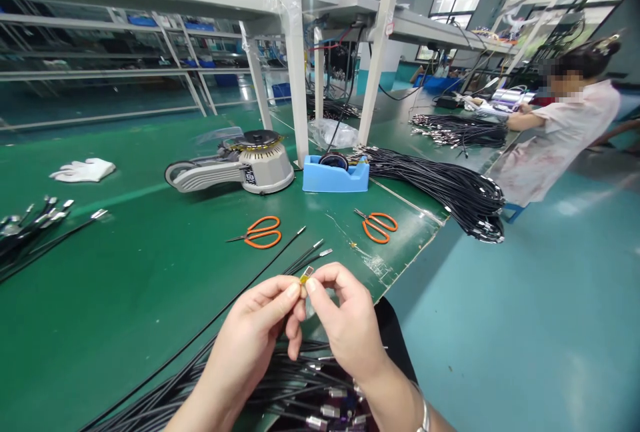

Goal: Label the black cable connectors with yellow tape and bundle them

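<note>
Both my hands meet over the near edge of the green bench (125, 299). My left hand (253, 339) and my right hand (345, 329) pinch a small metal cable connector (307, 275) with a strip of yellow tape on it, fingertips pressed together around it. Beneath my hands lies a bundle of black cables (295, 392) with silver plugs. A few loose black cables (300, 259) stretch across the bench just beyond my fingers.
Two orange scissors (263, 232) (379, 225) lie on the bench. Behind them stand a grey tape dispenser machine (240, 167) and a blue tape holder (335, 175). A cable heap (450, 192) hangs off the right edge. White glove (83, 170) far left. A seated person (555, 139) works at right.
</note>
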The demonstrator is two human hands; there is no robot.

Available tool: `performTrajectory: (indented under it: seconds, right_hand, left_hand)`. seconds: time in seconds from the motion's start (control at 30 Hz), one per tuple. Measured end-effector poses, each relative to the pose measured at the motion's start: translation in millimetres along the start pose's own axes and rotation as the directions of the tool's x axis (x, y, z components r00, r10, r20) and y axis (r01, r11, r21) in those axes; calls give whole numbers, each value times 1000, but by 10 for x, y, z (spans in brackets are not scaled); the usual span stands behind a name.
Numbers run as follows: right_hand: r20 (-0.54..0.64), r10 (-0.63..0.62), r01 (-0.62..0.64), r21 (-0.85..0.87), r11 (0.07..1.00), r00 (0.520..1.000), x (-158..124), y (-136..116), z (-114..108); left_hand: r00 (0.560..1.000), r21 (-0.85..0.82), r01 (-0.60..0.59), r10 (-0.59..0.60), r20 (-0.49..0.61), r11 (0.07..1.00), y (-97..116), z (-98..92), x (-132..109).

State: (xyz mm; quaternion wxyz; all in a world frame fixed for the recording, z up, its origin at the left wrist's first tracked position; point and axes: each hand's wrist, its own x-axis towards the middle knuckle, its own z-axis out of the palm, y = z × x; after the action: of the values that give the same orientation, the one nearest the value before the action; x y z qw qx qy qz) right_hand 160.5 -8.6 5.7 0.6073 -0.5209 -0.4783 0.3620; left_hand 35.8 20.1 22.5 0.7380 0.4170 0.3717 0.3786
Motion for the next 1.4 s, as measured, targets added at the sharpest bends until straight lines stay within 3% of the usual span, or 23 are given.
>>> performTrajectory:
  seconds: [0.2,0.4,0.5,0.6,0.7,0.77,0.87,1.0,1.13,1.2,1.33,1.4]
  right_hand:
    - [145,-198,190,67,980,969,47,67,-93]
    - [272,-258,216,174,961,927,104,155,-195]
    - [385,-342,285,198,938,857,161,135,-246]
    - [463,-420,365,209,907,780,217,93,-276]
    - [474,-432,375,215,902,767,262,77,-321]
    - [479,-381,331,187,925,791,285,83,-384]
    - [473,-266,232,131,964,840,295,92,-507]
    - [402,-196,191,52,980,894,263,76,-605]
    - [336,-173,172,34,985,926,217,75,-603]
    - [315,-139,131,49,990,939,191,81,-595]
    - [298,105,-133,76,988,949,126,72,-600]
    - [292,205,-238,83,968,934,94,64,-617]
  left_hand:
    - [971,-154,186,-158,181,970,19,-131,31]
    - [900,-202,327,-239,365,923,-26,-224,44]
    - [849,-152,387,-287,444,909,-101,-283,49]
    - [825,-112,407,-312,471,907,-160,-336,57]
    - [835,-104,381,-294,465,919,-115,-315,49]
    - [885,-44,291,-251,393,956,-26,-241,28]
    - [972,256,75,-129,199,964,105,-76,-19]
    - [992,577,-122,81,95,808,112,96,-66]
    - [959,733,-269,247,141,625,6,143,-74]
    - [911,789,-373,355,211,489,-41,144,-68]
    - [734,837,-530,569,371,137,-158,136,-48]
    - [711,839,-537,581,397,84,-225,123,-43]
